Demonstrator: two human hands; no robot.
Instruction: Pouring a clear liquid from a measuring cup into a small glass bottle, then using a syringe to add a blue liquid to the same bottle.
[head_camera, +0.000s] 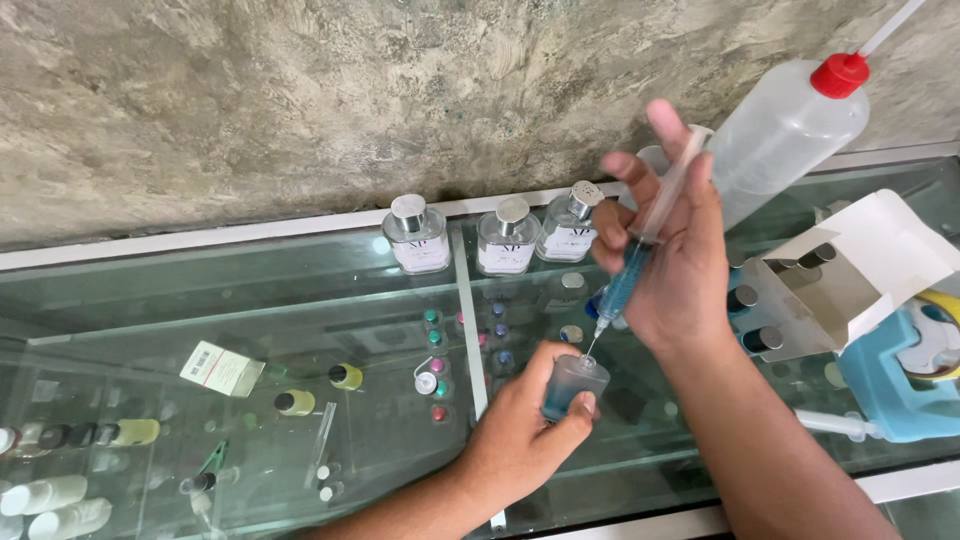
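The left hand (520, 440) is wrapped around a small clear bottle (573, 387), fingers curled round its body and thumb across the front, holding it upright just above the glass table (250, 330). The bottle holds a little blue liquid. The right hand (672, 270) pinches a syringe (640, 240), fingers closed on the barrel and the thumb up by the plunger; the syringe slants down to the left, blue liquid fills its lower part, and its needle tip sits at the bottle's open mouth. Along the back edge of the table, against the rough wall (300, 100), stand three clear square perfume bottles (508, 238) with silver caps, side by side. Behind the right hand a squeeze bottle (785, 130) with a red cap tilts to the right. To the right lies an open white carton (870, 260) with dark-capped vials showing inside, and beside it a blue tape dispenser (890, 380). Under the glass lie small vials with coloured caps, a small white box (222, 368) and several roll-on bottles, well apart from the hands.
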